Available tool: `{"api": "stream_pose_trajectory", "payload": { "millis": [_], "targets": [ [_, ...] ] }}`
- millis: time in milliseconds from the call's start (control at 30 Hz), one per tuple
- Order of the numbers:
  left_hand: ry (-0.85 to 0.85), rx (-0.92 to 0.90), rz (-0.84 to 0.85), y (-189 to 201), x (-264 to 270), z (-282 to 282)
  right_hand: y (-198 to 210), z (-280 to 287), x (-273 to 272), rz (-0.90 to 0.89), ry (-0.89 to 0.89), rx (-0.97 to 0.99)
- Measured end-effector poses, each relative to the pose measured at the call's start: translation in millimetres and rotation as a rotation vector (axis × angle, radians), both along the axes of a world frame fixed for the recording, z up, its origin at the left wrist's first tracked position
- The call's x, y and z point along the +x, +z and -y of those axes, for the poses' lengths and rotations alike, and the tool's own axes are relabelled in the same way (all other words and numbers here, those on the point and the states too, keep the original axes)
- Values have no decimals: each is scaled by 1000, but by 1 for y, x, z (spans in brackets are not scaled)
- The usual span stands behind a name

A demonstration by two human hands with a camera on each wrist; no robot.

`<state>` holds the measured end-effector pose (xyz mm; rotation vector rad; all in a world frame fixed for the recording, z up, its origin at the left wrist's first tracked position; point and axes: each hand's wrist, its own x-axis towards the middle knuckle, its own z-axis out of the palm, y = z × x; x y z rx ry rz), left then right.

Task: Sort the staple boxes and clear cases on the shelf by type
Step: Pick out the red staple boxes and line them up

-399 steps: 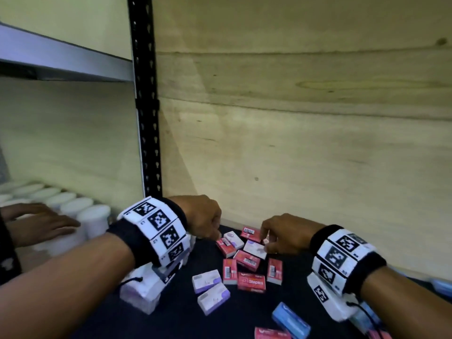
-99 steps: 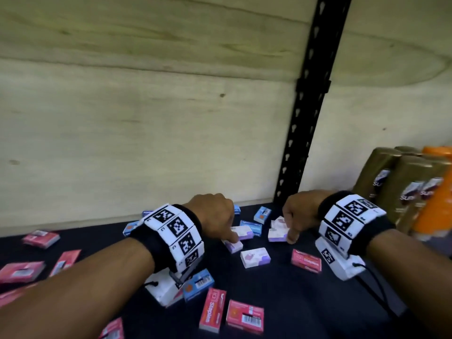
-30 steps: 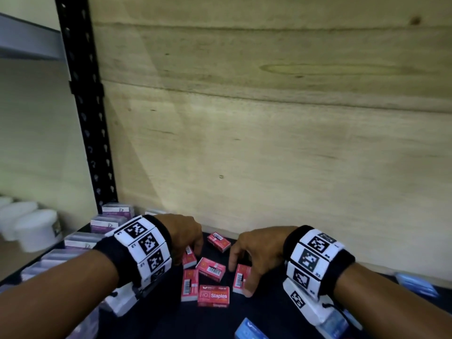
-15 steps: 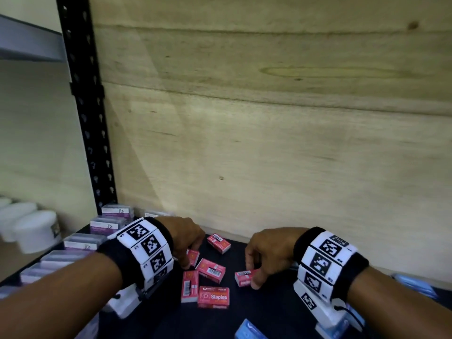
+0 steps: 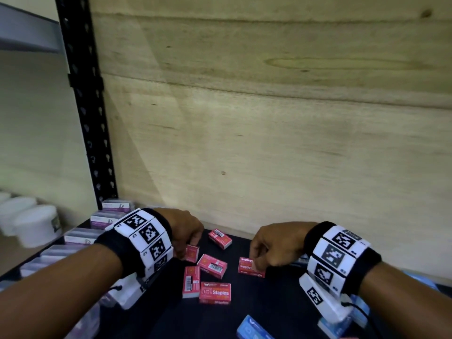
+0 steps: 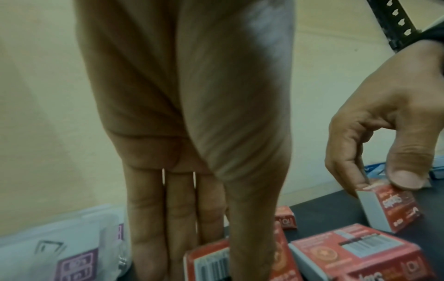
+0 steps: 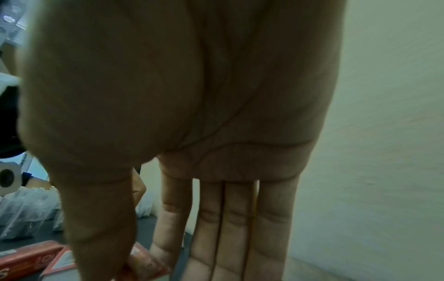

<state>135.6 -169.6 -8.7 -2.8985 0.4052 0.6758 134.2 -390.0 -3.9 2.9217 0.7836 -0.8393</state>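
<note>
Several red staple boxes lie on the dark shelf (image 5: 281,302). My left hand (image 5: 189,245) pinches one red staple box (image 5: 192,253) between thumb and straight fingers, seen close in the left wrist view (image 6: 209,262). My right hand (image 5: 254,261) pinches another red box (image 5: 248,267) by its top edge between thumb and forefinger (image 6: 360,182); that box (image 6: 394,207) stands tilted on the shelf. The right wrist view shows the same box (image 7: 149,266) under the thumb. Clear cases (image 5: 107,217) with purple labels stand in a row at the left.
More red boxes lie between the hands (image 5: 212,265), in front (image 5: 215,292) and behind (image 5: 220,238). Blue boxes (image 5: 254,330) lie near the front right. White jars (image 5: 31,223) stand beyond the black upright (image 5: 93,143). A plywood wall (image 5: 269,143) closes the back.
My right hand has turned its red box sideways and drawn it a little to the right. The left hand stays on its box near the clear cases.
</note>
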Motion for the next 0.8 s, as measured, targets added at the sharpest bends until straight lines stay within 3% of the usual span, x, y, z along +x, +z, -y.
{"api": "stream_pose_trajectory", "payload": {
  "millis": [433,800],
  "targets": [
    [20,-43,10,0,-5,4,-3,1,-4,13,19,60],
    [37,-78,78,5,-11,0,4,-1,-10,127,43,31]
  ]
}}
